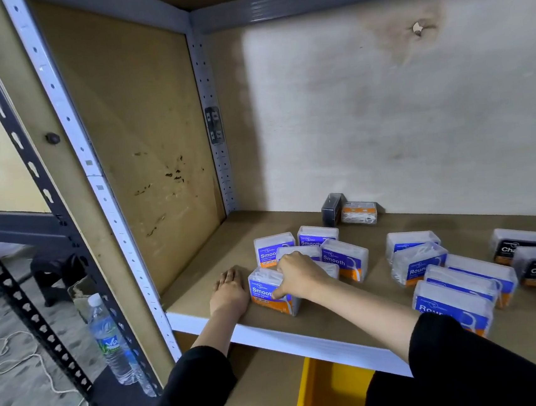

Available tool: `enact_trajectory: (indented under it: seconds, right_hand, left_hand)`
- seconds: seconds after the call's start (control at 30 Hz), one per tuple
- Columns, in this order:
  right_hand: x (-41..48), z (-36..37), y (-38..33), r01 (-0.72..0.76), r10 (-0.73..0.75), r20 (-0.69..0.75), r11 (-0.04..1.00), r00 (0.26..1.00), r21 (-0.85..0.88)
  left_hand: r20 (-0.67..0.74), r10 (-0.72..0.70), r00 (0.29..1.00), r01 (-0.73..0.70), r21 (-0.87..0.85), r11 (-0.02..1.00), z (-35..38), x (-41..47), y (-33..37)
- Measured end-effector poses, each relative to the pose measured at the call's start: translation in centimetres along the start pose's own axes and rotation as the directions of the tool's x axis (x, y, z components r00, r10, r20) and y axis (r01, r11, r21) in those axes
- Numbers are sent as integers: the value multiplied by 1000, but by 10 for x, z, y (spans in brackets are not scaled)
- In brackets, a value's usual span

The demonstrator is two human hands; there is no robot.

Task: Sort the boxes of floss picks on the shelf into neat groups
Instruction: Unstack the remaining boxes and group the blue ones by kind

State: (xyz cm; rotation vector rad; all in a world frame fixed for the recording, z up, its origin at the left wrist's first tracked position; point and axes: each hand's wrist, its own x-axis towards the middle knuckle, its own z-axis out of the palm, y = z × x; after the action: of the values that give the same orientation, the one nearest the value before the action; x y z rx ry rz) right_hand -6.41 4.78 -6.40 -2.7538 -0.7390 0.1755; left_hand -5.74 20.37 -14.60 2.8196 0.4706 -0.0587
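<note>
- Floss-pick boxes lie on a brown board shelf (218, 240) with a white front edge, inside a metal rack with perforated uprights; a stained pale wall stands behind.
- Below the shelf sits a yellow bin (327, 393); on the grey floor to the left stand a water bottle (109, 336) and a loose white cord (23, 360).
- The front "Smooth" box (270, 296) stands near the shelf's front edge; the right hand (300, 276) closes over its top, thumb on the label.
- The left hand (231, 290) lies flat and released on the shelf, touching or just beside that box's left side.
- Five blue-and-orange "Smooth" boxes can be counted in the left cluster (311, 254); a sixth may be hidden under the right hand.
- Five blue "Round" boxes (447, 280) sit to the right, the nearest partly covered by the black sleeve.
- The black "Charcoal" boxes (533, 255) at the far right are cut off by the frame; at least four show.
- Near the wall stand one dark box (332, 209) and one clear orange-labelled box (358, 213), touching; their print is too small to read.
</note>
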Motion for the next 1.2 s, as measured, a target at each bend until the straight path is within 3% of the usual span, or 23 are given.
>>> enact_trajectory:
  seconds: [0.2,0.37,0.57,0.93,1.2]
  right_hand:
    - [-1,-18,5,-20,20,4,999,1000,39]
    - [-2,-40,17,-11,17,-91,998,996,63]
    - [3,-68,47,-61,64,-107,998,992,26]
    - [27,-100,144,-283,290,-177,957,941,62]
    - [69,-100,194,-307,310,-127,951,942,43]
  left_hand:
    - [28,-23,999,23,14,1000,-10,-4,3]
    - [-28,-85,996,86,42,995,-29,-1,5]
    - [-97,-76,992,82,59,995,-62,10,21]
    - [-169,80,982,-79,14,997,-98,60,91]
    - [-124,161,979,-164,-15,986,-84,105,151]
